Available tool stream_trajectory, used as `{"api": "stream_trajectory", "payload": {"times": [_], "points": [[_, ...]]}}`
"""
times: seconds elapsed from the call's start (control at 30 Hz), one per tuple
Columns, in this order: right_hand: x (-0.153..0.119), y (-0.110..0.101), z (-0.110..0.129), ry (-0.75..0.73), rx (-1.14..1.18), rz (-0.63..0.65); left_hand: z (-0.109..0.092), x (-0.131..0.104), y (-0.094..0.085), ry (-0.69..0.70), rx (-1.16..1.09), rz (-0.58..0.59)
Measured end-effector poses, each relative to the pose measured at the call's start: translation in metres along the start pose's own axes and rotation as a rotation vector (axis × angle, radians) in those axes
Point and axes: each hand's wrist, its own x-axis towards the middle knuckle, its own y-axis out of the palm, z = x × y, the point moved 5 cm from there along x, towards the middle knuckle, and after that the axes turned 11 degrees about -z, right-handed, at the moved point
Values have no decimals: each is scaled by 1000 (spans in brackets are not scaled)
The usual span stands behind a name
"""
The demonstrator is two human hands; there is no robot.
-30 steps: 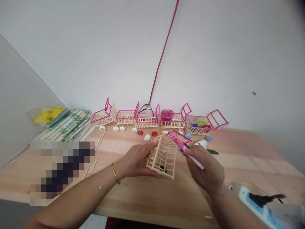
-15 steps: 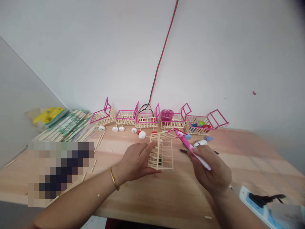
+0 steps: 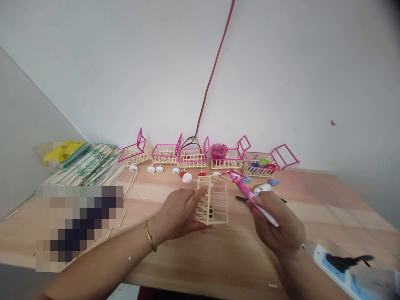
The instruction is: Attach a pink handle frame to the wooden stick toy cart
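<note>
My left hand grips the left side of a small cart of thin wooden sticks, thumb at its near edge and fingers over the top. Its basket is bare wood, while the handle frame at its far end is partly pink. A white cap wheel sticks out at its far left. In my right hand is a brush with a white handle and a pink-stained front; its tip is at the handle frame.
Several pink-rimmed stick carts stand along the wall, one holding a pink-stained cup. Packs of sticks lie left. A white bottle, black tool and power strip are at right.
The cart in my left hand has shifted very slightly toward me. The brush and my right hand have moved slightly down and right, with the tip still at the handle frame.
</note>
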Motion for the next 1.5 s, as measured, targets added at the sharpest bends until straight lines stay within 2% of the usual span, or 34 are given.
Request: {"api": "stream_trajectory", "payload": {"times": [0.2, 0.47, 0.87, 1.2, 1.5], "points": [[-1, -1, -1, 11, -22, -10, -2, -2, 0, 31, 26, -12], [3, 1, 4, -46, -28, 1, -7, 0, -3, 101, 53, -55], [-3, 12, 2, -29, -15, 76, -5, -3, 0, 50, 43, -57], [2, 1, 2, -7, -43, -12, -4, -3, 0, 57, 46, -46], [6, 0, 5, -36, -31, -6, -7, -1, -1, 65, 36, -24]]}}
